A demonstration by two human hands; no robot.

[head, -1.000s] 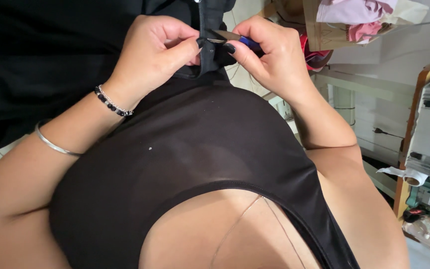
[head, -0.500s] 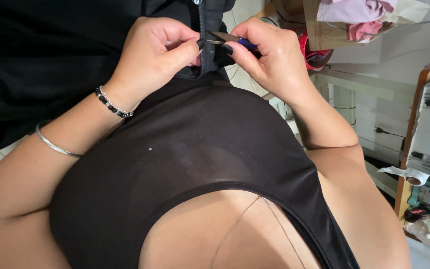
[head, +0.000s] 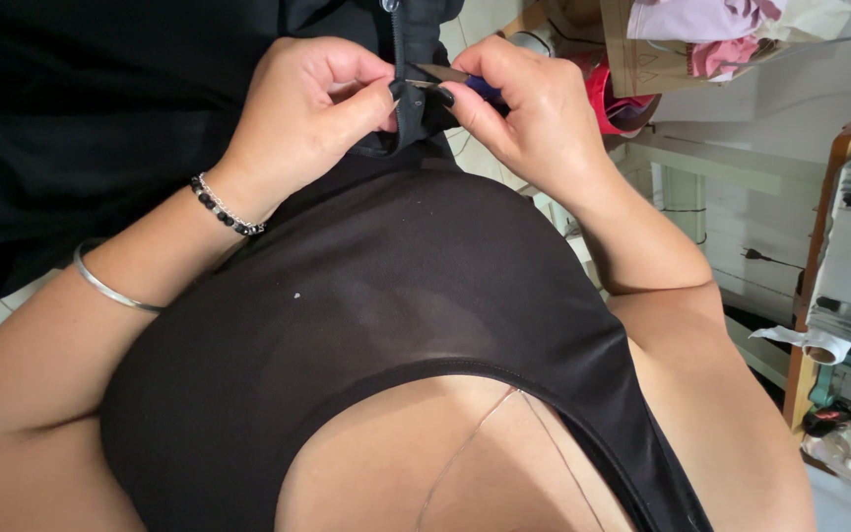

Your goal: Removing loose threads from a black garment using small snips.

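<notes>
- I see the left hand point(head: 312, 108) in the upper middle of the frame, closed, its thumb and fingertips pinching a narrow black strap point(head: 408, 103) of fabric.
- The right hand point(head: 534, 118) sits just right of it, also closed, gripping a small thread snipper point(head: 455, 81) with a metal blade and a blue handle part that peeks out between the fingers.
- The blade tip points left and meets the strap right where the left thumb holds it; whether it is cutting or only touching, I cannot tell.
- The strap runs up and down between both hands, and it belongs to a large black garment point(head: 100, 118) that fills the upper left of the frame.
- On the left wrist I make out a beaded bracelet point(head: 227, 207), dark beads with a thin silver chain, and farther down the forearm a plain silver bangle point(head: 110, 288).
- The lower half of the frame is taken up by the person's own black top point(head: 376, 286).
- At the upper right lie pink and white cloth pieces point(head: 731, 30) on a cardboard box, with a red roll point(head: 615, 103) just below them.
- At the right edge stands a wooden shelf point(head: 824, 246) with small items, too cluttered for me to tell apart.
</notes>
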